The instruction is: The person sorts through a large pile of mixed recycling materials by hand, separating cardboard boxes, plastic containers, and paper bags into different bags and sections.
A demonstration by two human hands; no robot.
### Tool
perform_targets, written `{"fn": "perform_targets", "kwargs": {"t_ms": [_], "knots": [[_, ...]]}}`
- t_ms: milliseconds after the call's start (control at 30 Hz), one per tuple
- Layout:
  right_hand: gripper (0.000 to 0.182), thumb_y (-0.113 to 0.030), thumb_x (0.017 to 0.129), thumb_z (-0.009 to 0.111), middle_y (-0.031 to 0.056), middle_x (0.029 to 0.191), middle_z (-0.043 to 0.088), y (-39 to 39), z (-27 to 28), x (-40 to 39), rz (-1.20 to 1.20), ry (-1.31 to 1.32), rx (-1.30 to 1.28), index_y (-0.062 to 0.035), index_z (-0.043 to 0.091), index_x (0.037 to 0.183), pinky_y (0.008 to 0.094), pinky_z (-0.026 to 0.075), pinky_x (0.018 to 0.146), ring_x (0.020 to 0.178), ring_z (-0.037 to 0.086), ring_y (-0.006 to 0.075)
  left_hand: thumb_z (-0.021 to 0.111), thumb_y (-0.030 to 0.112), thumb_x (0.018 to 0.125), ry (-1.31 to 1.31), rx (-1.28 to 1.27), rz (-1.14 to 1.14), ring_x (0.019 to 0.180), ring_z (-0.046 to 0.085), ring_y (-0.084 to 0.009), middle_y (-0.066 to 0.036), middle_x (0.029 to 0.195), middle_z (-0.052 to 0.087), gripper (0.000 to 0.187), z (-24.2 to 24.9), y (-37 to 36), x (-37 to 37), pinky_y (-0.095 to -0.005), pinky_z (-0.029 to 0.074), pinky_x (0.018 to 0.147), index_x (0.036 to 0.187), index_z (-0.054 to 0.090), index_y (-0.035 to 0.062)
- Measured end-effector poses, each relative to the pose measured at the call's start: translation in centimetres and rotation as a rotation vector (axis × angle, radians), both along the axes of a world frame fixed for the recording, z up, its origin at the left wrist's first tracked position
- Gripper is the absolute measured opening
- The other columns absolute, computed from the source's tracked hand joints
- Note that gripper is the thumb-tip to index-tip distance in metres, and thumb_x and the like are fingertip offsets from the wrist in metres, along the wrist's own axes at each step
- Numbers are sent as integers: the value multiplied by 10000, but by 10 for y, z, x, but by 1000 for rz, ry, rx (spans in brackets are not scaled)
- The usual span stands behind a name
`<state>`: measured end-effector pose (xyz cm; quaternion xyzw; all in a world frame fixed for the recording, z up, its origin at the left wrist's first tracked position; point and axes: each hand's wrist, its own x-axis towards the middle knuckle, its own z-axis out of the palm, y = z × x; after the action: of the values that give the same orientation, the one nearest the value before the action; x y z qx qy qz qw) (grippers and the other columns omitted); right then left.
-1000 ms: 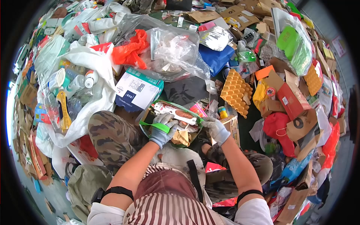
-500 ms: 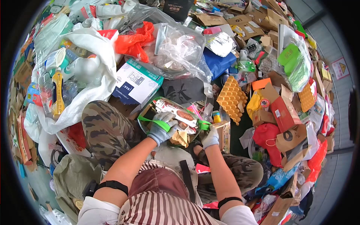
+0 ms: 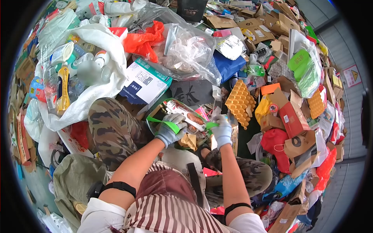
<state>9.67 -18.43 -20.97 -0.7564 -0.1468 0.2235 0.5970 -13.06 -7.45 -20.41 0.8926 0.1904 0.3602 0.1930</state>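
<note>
Between my knees stands an open bag or box with a dark green rim, packed with mixed waste. On top lies a red-and-white printed package point(image 3: 190, 117), with crumpled brown paper point(image 3: 188, 141) at the near side. My left hand point(image 3: 170, 130), in a grey-white glove, is closed on a bright green strap point(image 3: 156, 120) at the left side. Also gloved, my right hand point(image 3: 222, 132) closes at the right side on another green strap piece point(image 3: 211, 125). Its fingertips are partly hidden.
A white-and-teal carton point(image 3: 145, 83) stands just beyond my left knee. A white sack point(image 3: 112, 77) of bottles lies at the left. An orange egg tray point(image 3: 241, 104), a red box point(image 3: 293, 116) and piled cardboard lie at the right. Plastic film point(image 3: 190, 50) covers the far side.
My right hand has moved a little away from me and to the right, still at the green strap. My left hand stays on its strap. The view has shifted slightly.
</note>
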Motion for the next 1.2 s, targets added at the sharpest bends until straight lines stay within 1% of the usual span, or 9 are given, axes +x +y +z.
{"fn": "perform_targets", "kwargs": {"t_ms": [100,167,233,567,800,967,1033,1133,1200], "knots": [[102,-100,753,617,56,653,580,14,-23,30,184,-592,-207,-31,595,825,280,470,492,561,569,190,637,187,655,-25,12,6,962,534,-251,-41,987,562,131,-3,3,-1,-412,410,798,769,599,134],[150,-191,806,589,35,649,569,17,20,32,-546,1019,481,-47,612,845,245,463,476,524,541,148,641,186,651,-45,-9,55,943,541,-256,-49,980,564,146,-15,11,-6,-418,415,793,776,600,122],[186,-264,861,527,17,673,568,10,36,17,-528,1047,458,-109,630,865,203,418,433,460,484,128,644,183,646,-33,-24,26,928,544,-260,-54,974,565,154,-4,5,-9,-423,418,788,776,598,114],[244,77,748,459,76,763,596,29,108,-61,538,321,57,-22,533,958,224,430,450,531,545,120,600,264,717,50,-49,177,862,562,-223,-17,896,601,187,40,-3,37,-398,355,851,866,619,152],[288,47,658,473,46,774,535,10,139,-85,448,373,125,-26,486,936,195,389,490,569,473,89,550,285,726,361,23,80,1073,486,-201,-24,1096,539,333,-4,4,52,-422,343,867,1039,550,172],[392,-186,691,671,164,832,595,8,86,-100,813,-486,-438,-32,514,1016,343,461,729,798,588,253,497,286,749,502,183,113,1053,498,-190,-18,1070,537,276,-33,13,93,-406,360,831,996,536,168],[445,-234,707,654,234,950,600,14,85,-92,756,-371,-601,-31,501,1073,405,452,781,880,591,373,476,261,773,537,151,38,1044,521,-217,-27,1080,560,282,-26,14,109,-410,382,854,1020,565,158],[414,-254,739,612,228,951,606,9,83,-78,657,20,-243,-42,508,1079,417,452,785,899,583,375,560,95,745,69,-478,-278,983,567,-264,-69,1007,623,242,-1,33,84,-336,424,880,976,629,86],[394,-271,750,598,224,929,609,5,59,-78,634,-49,-289,-45,512,1061,423,458,768,875,589,369,502,19,798,-394,-1553,-181,967,564,-155,-86,972,614,240,48,32,57,-270,441,868,1023,584,23]]}}
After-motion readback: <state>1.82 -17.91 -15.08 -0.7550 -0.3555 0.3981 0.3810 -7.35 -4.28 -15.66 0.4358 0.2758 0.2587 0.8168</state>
